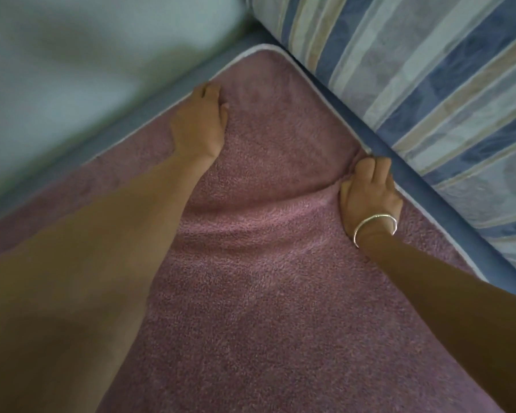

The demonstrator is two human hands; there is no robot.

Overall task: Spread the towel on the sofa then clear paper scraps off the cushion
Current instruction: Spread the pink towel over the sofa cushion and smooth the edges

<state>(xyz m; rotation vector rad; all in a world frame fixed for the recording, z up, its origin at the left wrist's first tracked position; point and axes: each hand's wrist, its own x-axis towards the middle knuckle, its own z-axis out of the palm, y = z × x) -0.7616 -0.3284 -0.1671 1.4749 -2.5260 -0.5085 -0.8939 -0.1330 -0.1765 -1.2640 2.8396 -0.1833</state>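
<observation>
Head view is showing a fuzzy mauve towel [265, 293] lying over the blue sofa [149, 120], its pale-trimmed rounded corner reaching toward a striped cushion [414, 84]. Bare blue margin is running along both far edges. Left hand [201, 120] is pressing on the towel, fingers curled at its edge. Right hand [370, 195], wearing a silver bangle [376, 225], is bunching a fold at the trim.

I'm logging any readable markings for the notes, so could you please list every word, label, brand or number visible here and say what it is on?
None: no text can be read in this view.
The pink towel shows no tag or print.
The striped cushion carries only stripes and a faint pattern.
The bracelet by the right hand is plain; the left hand bears nothing.
</observation>
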